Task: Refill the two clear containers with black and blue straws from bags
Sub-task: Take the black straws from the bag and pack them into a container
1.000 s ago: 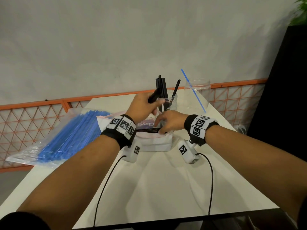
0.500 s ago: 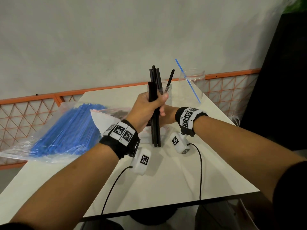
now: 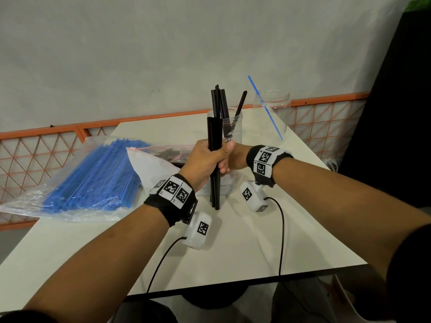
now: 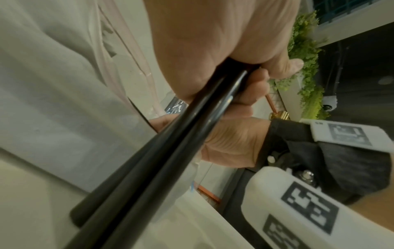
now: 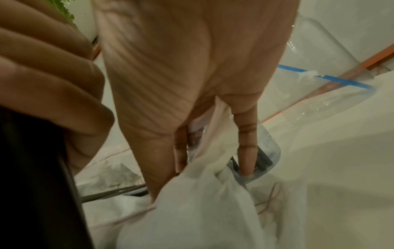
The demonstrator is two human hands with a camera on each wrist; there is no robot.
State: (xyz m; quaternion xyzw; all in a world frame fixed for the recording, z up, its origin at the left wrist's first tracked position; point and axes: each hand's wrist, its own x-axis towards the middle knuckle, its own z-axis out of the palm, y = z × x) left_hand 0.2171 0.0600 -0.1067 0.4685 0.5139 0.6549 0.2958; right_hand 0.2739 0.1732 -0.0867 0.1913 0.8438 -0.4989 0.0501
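My left hand (image 3: 207, 159) grips a bundle of black straws (image 3: 215, 134) upright, its lower ends just above the table. In the left wrist view the black straws (image 4: 170, 151) run out of the left hand's (image 4: 213, 50) fist. My right hand (image 3: 235, 157) is behind it, mostly hidden. In the right wrist view the right hand (image 5: 192, 84) pinches the white edge of the black-straw bag (image 5: 202, 202) between its fingers. Behind stands a clear container (image 3: 233, 129) holding several black straws. A second clear container (image 3: 272, 113) holds one blue straw (image 3: 265, 108).
A clear bag of blue straws (image 3: 93, 178) lies on the left of the white table (image 3: 233, 252), reaching past its left edge. An orange mesh railing (image 3: 46, 148) runs behind the table. Cables hang from both wrist cameras over the table's front.
My left hand has drawn the black straws out of the bag and turned them from lying flat to upright. The right hand has stayed at the bag.
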